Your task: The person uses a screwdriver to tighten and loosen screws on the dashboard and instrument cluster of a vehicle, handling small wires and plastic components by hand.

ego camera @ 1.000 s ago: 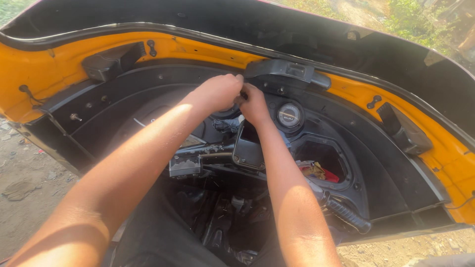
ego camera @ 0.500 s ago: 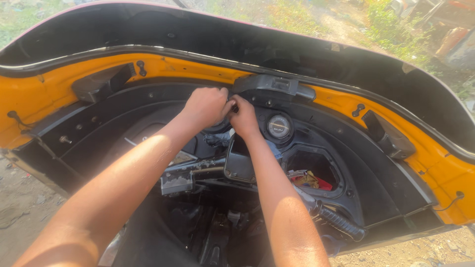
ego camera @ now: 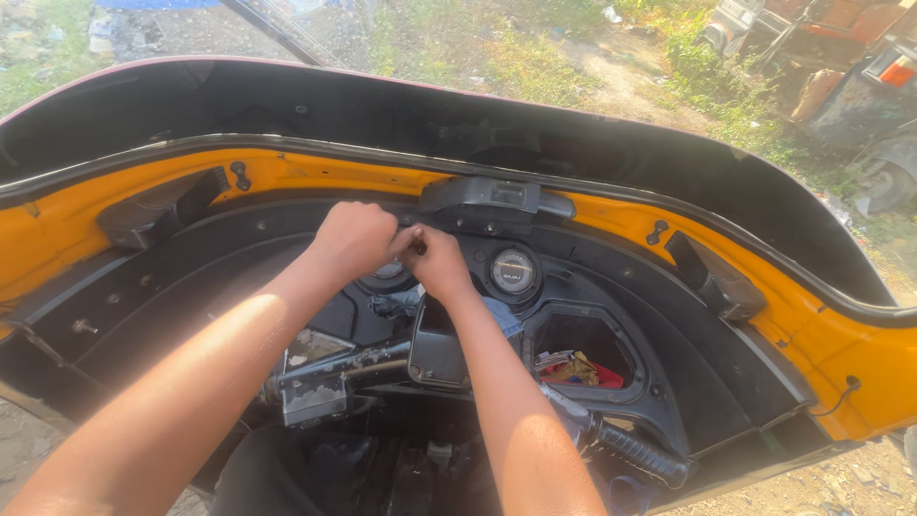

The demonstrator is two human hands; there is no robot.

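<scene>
Both hands up at the top centre of the black dashboard panel (ego camera: 287, 277), meeting just below the black centre bracket (ego camera: 492, 203) that sits on the yellow body rim (ego camera: 315, 174).

Left hand (ego camera: 355, 239): curled into a near-fist, knuckles up, fingers closed toward the right hand. Something small and dark (ego camera: 417, 247) sits pinched between the two hands, right at the gap where the fingertips meet; too small to tell what it is. It lies at the right edge of the left hand and the upper left of the right hand, touching both.

Right hand (ego camera: 437, 263): also closed, thumb and fingers pressed against that same small part; palm faces down over the dash.

Just right of the right hand: round gauge (ego camera: 513, 271), close but not touched. A second dial is mostly hidden under the left hand. Below the forearms: handlebar with lever block (ego camera: 315, 382) on the left, black ribbed grip (ego camera: 635, 449) on the right. An open cubby (ego camera: 583, 358) below the gauge holds red and yellow cloth.
</scene>
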